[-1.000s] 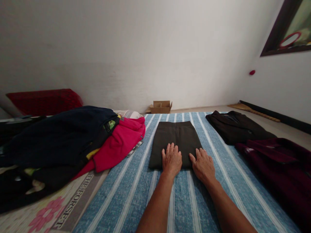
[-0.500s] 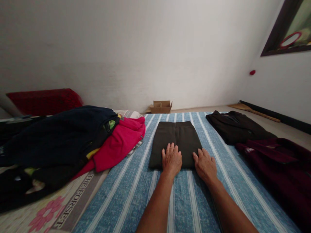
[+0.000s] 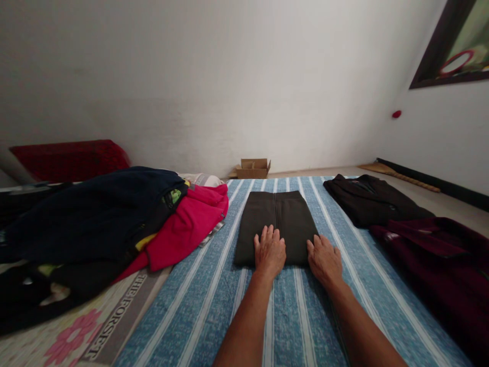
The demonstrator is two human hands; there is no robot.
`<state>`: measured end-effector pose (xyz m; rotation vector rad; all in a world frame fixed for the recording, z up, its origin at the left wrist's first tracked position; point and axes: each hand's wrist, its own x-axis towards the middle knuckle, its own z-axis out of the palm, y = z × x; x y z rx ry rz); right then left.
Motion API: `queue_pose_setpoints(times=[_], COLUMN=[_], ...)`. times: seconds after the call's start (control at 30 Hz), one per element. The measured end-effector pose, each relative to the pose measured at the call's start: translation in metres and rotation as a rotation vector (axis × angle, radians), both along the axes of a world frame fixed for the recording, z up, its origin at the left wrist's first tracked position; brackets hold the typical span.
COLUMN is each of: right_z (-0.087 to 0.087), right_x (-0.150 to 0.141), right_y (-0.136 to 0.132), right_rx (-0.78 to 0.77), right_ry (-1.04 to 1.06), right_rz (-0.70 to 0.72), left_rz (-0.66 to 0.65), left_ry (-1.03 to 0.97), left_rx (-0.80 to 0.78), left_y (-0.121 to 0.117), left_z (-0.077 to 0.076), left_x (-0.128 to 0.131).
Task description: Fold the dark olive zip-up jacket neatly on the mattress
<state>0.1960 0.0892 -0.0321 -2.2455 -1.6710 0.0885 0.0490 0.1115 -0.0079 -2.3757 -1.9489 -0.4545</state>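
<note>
A dark olive zip-up jacket (image 3: 255, 214), folded into a neat rectangle, lies flat on the blue striped sheet (image 3: 202, 300). Its zipper runs down the middle of the far half. My left hand (image 3: 270, 251) rests flat on the near part of the jacket, fingers stretched forward. At the near right corner, my right hand (image 3: 324, 259) touches the jacket's edge with its fingers spread; part of that corner is hidden beneath it. Neither hand grips anything that shows.
To the left is a heap of clothes with a navy garment (image 3: 95, 214) and a pink one (image 3: 187, 224). A folded dark brown garment (image 3: 378, 201) and a maroon one (image 3: 431, 250) lie on the right. A cardboard box (image 3: 252, 169) stands by the wall.
My right hand has shifted slightly to the right along the jacket's near right corner. My left hand and the jacket have stayed in place.
</note>
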Motion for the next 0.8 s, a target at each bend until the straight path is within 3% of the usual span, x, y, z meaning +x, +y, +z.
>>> queue_pose_setpoints(times=[0.8], right_z=[0.0013], right_x=[0.0039], right_y=[0.0016], right_rx=[-0.008], right_ry=[0.002], right_rz=[-0.004], left_rz=[-0.005], left_ry=[-0.002], left_rx=[0.001], left_y=[-0.0005], left_z=[0.0028], left_x=[0.0001])
